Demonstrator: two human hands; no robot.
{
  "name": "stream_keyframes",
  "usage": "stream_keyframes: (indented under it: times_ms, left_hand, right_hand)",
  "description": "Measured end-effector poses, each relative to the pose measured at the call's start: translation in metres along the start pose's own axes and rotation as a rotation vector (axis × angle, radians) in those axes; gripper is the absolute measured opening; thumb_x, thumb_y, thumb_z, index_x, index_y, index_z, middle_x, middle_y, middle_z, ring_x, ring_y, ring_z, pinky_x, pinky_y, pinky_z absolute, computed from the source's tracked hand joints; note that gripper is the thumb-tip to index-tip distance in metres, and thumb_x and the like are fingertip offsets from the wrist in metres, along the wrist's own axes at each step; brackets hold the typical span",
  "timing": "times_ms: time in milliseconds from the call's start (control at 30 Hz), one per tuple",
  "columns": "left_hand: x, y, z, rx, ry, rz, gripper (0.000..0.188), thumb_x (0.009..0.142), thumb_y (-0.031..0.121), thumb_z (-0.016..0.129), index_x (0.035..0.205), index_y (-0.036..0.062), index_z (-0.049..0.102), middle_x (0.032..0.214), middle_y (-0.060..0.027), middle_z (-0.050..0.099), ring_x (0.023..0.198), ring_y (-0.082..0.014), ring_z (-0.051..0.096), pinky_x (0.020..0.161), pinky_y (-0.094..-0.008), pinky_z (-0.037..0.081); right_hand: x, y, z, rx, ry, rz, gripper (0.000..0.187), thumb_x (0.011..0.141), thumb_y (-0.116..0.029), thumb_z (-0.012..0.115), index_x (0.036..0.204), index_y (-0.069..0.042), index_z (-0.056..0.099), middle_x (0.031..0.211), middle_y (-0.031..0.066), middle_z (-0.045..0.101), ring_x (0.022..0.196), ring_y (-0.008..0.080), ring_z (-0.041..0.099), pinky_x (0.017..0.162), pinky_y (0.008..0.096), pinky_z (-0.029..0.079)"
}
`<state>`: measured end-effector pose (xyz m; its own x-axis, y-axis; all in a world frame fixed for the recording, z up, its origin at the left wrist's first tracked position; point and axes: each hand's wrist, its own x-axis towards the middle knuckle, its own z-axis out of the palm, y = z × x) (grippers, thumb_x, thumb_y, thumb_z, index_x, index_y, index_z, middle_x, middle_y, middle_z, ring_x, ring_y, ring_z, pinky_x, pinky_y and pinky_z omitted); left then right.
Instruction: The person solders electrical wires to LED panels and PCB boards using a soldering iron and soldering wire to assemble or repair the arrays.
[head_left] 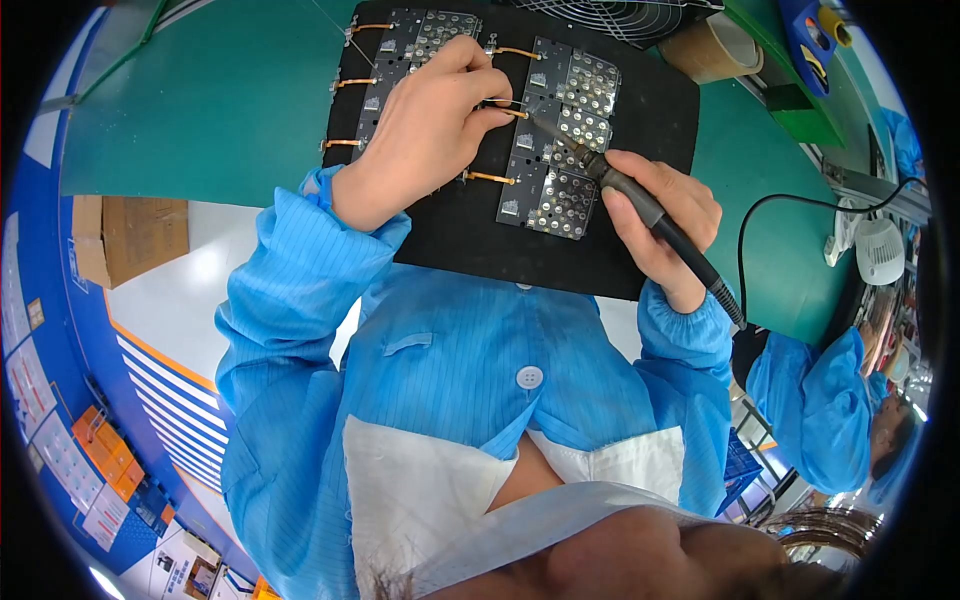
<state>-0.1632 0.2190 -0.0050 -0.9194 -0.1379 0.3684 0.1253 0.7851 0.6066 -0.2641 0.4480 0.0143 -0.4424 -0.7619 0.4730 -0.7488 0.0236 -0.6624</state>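
My right hand (pixel 665 215) grips a soldering iron (pixel 640 200) with a black handle. Its tip points left at the end of a short orange flex cable (pixel 515 113) on the middle board of the right-hand column (pixel 545 140). Just beside that tip, my left hand (pixel 435 120) is closed, pinching a thin strand that looks like solder wire (pixel 505 101). Its fingers hide the cable's other end. Under and beyond this hand lies another column of dark circuit boards (pixel 400 45), partly covered, with orange cables along its left edge. Round silvery parts dot the boards.
A black mat (pixel 450 240) lies on the green table (pixel 230 120). At the far edge stand a fan with a wire guard (pixel 610 15) and a brown cardboard roll (pixel 710 50). The iron's black cord (pixel 745 230) loops right. Another person's blue sleeve (pixel 835 400) shows at right.
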Motion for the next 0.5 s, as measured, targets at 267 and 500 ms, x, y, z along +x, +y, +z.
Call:
stream_keyframes:
  times_ms: [267, 500]
  left_hand:
    - [0.0041, 0.0011, -0.0012, -0.050, -0.005, -0.050, 0.013, 0.075, 0.002, 0.072, 0.084, 0.0016, 0.064, 0.089, -0.0107, 0.055, 0.078, -0.0315, 0.059, 0.067, -0.0387, 0.048]
    - [0.0022, -0.0009, -0.0019, -0.053, 0.012, -0.040, 0.012, 0.074, 0.002, 0.073, 0.083, 0.0009, 0.065, 0.090, -0.0107, 0.055, 0.077, -0.0311, 0.059, 0.067, -0.0380, 0.048]
  right_hand:
    - [0.0005, 0.0011, -0.0014, 0.016, -0.004, -0.024, 0.026, 0.078, -0.010, 0.074, 0.101, 0.002, 0.068, 0.072, 0.0127, 0.067, 0.060, 0.0215, 0.067, 0.053, 0.0277, 0.051]
    - [0.0022, -0.0010, -0.0002, 0.014, 0.000, 0.031, 0.027, 0.078, -0.010, 0.075, 0.101, 0.002, 0.068, 0.074, 0.0134, 0.068, 0.061, 0.0212, 0.067, 0.054, 0.0273, 0.051]
